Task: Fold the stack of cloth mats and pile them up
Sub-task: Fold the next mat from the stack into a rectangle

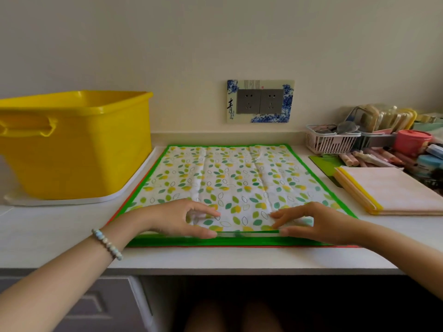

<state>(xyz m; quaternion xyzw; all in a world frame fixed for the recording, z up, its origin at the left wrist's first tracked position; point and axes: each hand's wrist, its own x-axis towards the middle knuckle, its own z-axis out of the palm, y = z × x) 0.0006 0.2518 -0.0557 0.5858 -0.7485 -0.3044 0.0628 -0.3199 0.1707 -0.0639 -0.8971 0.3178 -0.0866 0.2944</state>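
A leaf-print cloth mat (230,180) with a green border lies spread flat on the white counter, on top of other mats whose green and red edges (239,243) show beneath it. My left hand (184,219) pinches the mat's near edge left of centre, thumb under and fingers on top. My right hand (309,224) pinches the same edge to the right of centre. The near edge is lifted slightly between the two hands. A folded pale mat with a yellow border (393,192) lies to the right.
A large yellow plastic tub (79,144) stands on a white tray (72,201) at the left. At the back right are a white basket (330,140), a pink jar (411,142) and several small items. A wall socket (260,101) sits behind.
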